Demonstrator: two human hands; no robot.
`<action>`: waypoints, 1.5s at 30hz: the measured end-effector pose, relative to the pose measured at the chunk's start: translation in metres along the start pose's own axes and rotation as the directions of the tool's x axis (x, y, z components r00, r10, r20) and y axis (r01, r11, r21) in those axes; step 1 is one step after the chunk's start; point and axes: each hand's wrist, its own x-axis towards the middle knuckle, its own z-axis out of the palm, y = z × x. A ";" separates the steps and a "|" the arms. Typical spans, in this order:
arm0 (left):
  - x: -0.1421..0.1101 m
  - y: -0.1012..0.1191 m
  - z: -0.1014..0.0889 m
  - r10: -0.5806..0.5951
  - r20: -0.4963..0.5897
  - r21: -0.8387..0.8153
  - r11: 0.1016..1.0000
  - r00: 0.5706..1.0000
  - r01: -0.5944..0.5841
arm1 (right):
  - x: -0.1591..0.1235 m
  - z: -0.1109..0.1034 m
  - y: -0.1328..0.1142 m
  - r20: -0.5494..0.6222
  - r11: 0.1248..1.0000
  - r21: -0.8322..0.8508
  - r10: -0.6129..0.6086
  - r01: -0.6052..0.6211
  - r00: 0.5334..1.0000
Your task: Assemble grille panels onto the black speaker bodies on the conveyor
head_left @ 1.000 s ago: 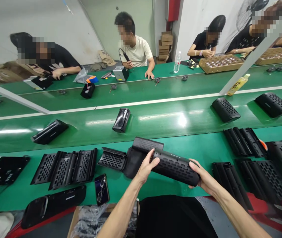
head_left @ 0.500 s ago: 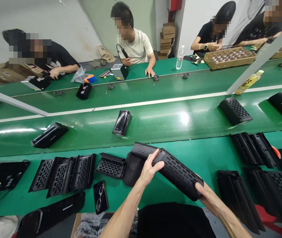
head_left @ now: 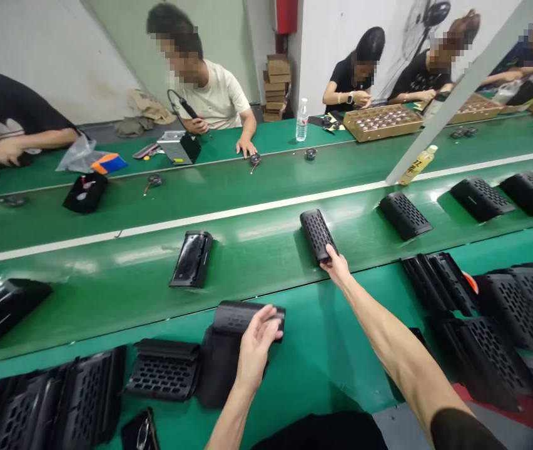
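My right hand (head_left: 336,265) grips the near end of a black perforated speaker housing (head_left: 317,236) on the green conveyor belt (head_left: 266,250). My left hand (head_left: 258,340) has its fingers apart and holds nothing. It hovers over another black housing (head_left: 233,317), partly covering it; whether they touch I cannot tell. That housing lies on a black cloth-like piece (head_left: 219,369) on the bench. Left of it sits a loose perforated cover (head_left: 163,369).
Other housings, such as a glossy one (head_left: 191,259) and a perforated one (head_left: 405,215), stand on the belt. Perforated covers (head_left: 487,350) lie at right, more (head_left: 50,400) at left. A phone with glasses (head_left: 141,431) is near the front. Co-workers sit opposite; a slanted post (head_left: 454,100) rises at right.
My right hand has carried the perforated housing forward from the bench onto the belt. My left hand has let go of it and moved left. The view has swung right.
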 end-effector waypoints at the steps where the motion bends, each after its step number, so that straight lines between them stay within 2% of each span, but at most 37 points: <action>1: -0.007 -0.007 -0.005 -0.026 -0.020 0.010 1.000 0.999 0.026 | 0.015 0.000 -0.006 -0.014 0.999 -0.034 0.000 -0.001 1.000; 4: -0.026 -0.030 -0.022 -0.101 -0.123 0.036 0.994 0.987 0.106 | 0.036 -0.021 -0.019 -0.029 0.986 -0.167 0.016 -0.021 0.999; 7: -0.038 -0.049 -0.034 -0.179 -0.164 0.041 0.981 0.970 0.188 | 0.018 -0.077 -0.029 -0.042 0.950 -0.312 -0.020 0.006 0.999; 9: -0.044 -0.058 -0.037 -0.218 -0.163 0.031 0.974 0.962 0.226 | -0.018 -0.132 -0.036 -0.048 0.915 -0.399 -0.082 0.056 0.995; 11: -0.050 -0.063 -0.038 -0.246 -0.160 0.014 0.968 0.956 0.251 | -0.070 -0.193 -0.039 -0.062 0.870 -0.486 -0.122 0.077 0.991; 13: -0.053 -0.066 -0.034 -0.267 -0.148 -0.002 0.963 0.952 0.269 | -0.129 -0.248 -0.032 -0.076 0.831 -0.553 -0.120 0.058 0.990; 15: -0.055 -0.066 -0.027 -0.278 -0.126 -0.003 0.960 0.952 0.280 | -0.184 -0.288 -0.015 -0.088 0.802 -0.597 -0.086 0.017 0.992; 17: -0.057 -0.064 -0.016 -0.274 -0.089 0.012 0.961 0.958 0.276 | -0.226 -0.310 0.009 -0.097 0.790 -0.613 -0.046 -0.023 0.994; 19: -0.059 -0.060 -0.004 -0.261 -0.045 0.030 0.964 0.964 0.263 | -0.250 -0.319 0.030 -0.097 0.794 -0.605 -0.007 -0.054 0.995; 22: -0.064 -0.055 0.008 -0.245 0.029 0.048 0.969 0.969 0.244 | -0.263 -0.325 0.047 -0.091 0.822 -0.565 0.021 -0.069 0.996; 25: -0.069 -0.054 0.008 -0.231 0.071 0.056 0.972 0.970 0.227 | -0.268 -0.334 0.037 -0.099 0.850 -0.524 0.005 -0.056 0.995; 28: -0.080 -0.063 -0.004 -0.215 0.037 0.034 0.976 0.976 0.213 | -0.277 -0.326 0.013 -0.107 0.850 -0.525 -0.109 0.037 0.988; 29: -0.084 -0.069 -0.011 -0.205 0.016 0.035 0.978 0.979 0.204 | -0.279 -0.314 0.008 -0.082 0.835 -0.543 -0.161 0.091 0.984; 31: -0.094 -0.083 -0.028 -0.159 -0.040 0.104 0.981 0.987 0.162 | -0.278 -0.277 0.011 0.038 0.771 -0.602 -0.233 0.208 0.972; 33: -0.102 -0.100 -0.052 -0.041 -0.111 0.379 0.922 0.993 0.081 | -0.273 -0.226 0.033 0.245 0.659 -0.673 -0.229 0.336 0.942; 34: -0.105 -0.108 -0.067 -0.008 -0.177 0.438 0.895 0.984 0.086 | -0.269 -0.198 0.052 0.355 0.583 -0.699 -0.219 0.414 0.909; 36: -0.110 -0.121 -0.097 0.072 -0.310 0.535 0.837 0.948 0.112 | -0.262 -0.147 0.096 0.548 0.415 -0.703 -0.201 0.577 0.812; 38: -0.115 -0.129 -0.123 0.137 -0.408 0.596 0.789 0.903 0.149 | -0.256 -0.110 0.139 0.671 0.285 -0.670 -0.165 0.686 0.723; 39: -0.117 -0.132 -0.133 0.162 -0.435 0.623 0.764 0.886 0.166 | -0.253 -0.099 0.157 0.704 0.244 -0.658 -0.139 0.713 0.697; 41: -0.118 -0.136 -0.146 0.183 -0.453 0.658 0.729 0.873 0.189 | -0.247 -0.088 0.182 0.728 0.203 -0.656 -0.086 0.727 0.680; 43: -0.117 -0.138 -0.152 0.181 -0.446 0.674 0.712 0.877 0.196 | -0.242 -0.087 0.192 0.730 0.191 -0.662 -0.055 0.725 0.682; 45: -0.114 -0.138 -0.154 0.173 -0.427 0.677 0.712 0.887 0.187 | -0.240 -0.088 0.192 0.729 0.210 -0.660 -0.055 0.722 0.682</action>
